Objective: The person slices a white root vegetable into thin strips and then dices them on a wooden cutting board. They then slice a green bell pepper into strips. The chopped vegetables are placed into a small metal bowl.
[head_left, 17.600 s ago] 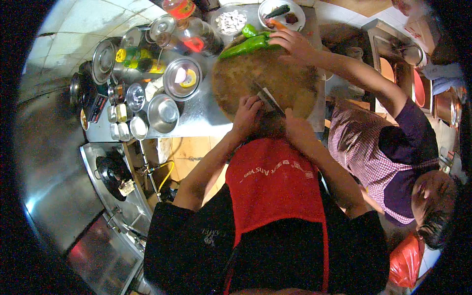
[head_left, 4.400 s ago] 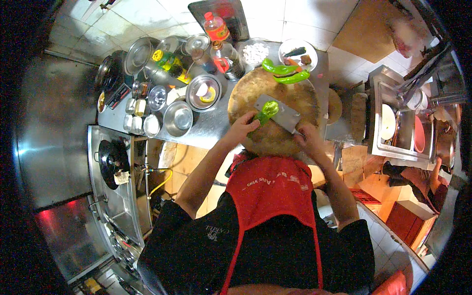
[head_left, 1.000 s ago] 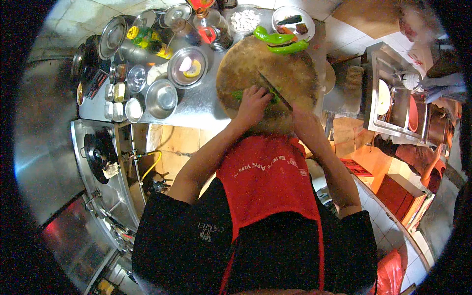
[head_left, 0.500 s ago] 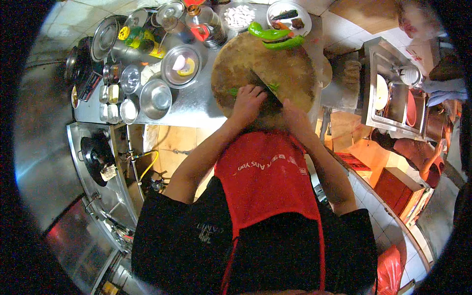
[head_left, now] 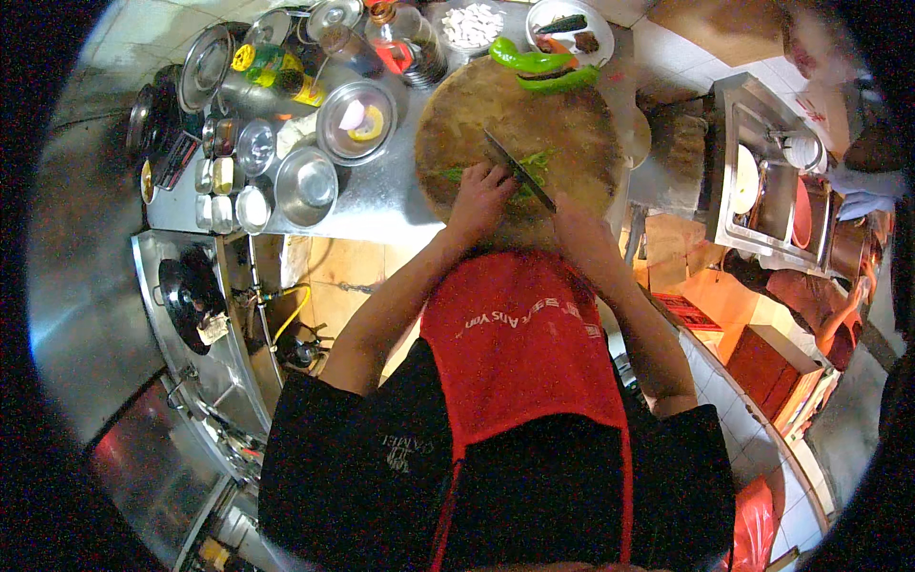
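On the round wooden chopping board (head_left: 457, 114), my left hand (head_left: 483, 195) has its fingers curled down on a green vegetable (head_left: 458, 174), most of it hidden under them. My right hand (head_left: 578, 226) is closed round the handle of a kitchen knife (head_left: 519, 172), whose blade slants away to the far left, right beside my left fingertips. Thin cut green pieces (head_left: 539, 170) lie loose to the right of the blade. Two whole green peppers, one curved (head_left: 526, 62) and one straighter (head_left: 562, 80), rest at the board's far edge.
Beyond the board stand a plate of white pieces (head_left: 474, 26) and a white plate (head_left: 596, 21) with dark items. Left are steel bowls (head_left: 305, 186), bottles (head_left: 400, 48) and small jars (head_left: 222, 175). A sink (head_left: 762, 238) is at right, a wok (head_left: 186, 300) at lower left. Another person (head_left: 810, 300) is far right.
The knife blade has turned from lying tilted to nearly edge-on, uncovering more cut green pieces beside it. Both hands stay at about the same place on the board.
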Demonstrator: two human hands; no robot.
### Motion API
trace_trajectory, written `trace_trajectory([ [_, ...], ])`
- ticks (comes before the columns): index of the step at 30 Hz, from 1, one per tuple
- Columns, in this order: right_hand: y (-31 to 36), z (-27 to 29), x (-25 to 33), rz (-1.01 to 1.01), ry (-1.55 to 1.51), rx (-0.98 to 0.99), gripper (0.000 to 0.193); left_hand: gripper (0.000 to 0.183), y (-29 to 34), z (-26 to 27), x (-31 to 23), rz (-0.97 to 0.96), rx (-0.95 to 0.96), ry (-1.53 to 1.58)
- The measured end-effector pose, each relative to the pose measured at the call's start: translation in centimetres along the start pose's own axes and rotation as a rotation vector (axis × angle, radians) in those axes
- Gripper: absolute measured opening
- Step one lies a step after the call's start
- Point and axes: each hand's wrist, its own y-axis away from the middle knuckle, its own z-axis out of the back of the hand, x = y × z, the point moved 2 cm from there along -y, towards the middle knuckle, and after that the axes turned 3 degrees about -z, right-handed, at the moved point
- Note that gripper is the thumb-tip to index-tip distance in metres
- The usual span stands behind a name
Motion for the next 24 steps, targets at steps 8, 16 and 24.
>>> trace_trajectory([
  [8,0.5,0.8,1.0,0.031,-0.120,-0.029,0.023,0.047,-0.3,0.4,0.0,0.025,-0.029,-0.027],
  [16,0.2,0.2,1.3,0.036,-0.149,-0.056,0.024,0.048,0.1,0.7,0.5,-0.014,0.035,0.017],
  [24,-0.1,-0.9,1.8,0.086,-0.103,-0.110,0.018,0.034,-0.3,1.9,0.4,-0.011,-0.057,0.048],
])
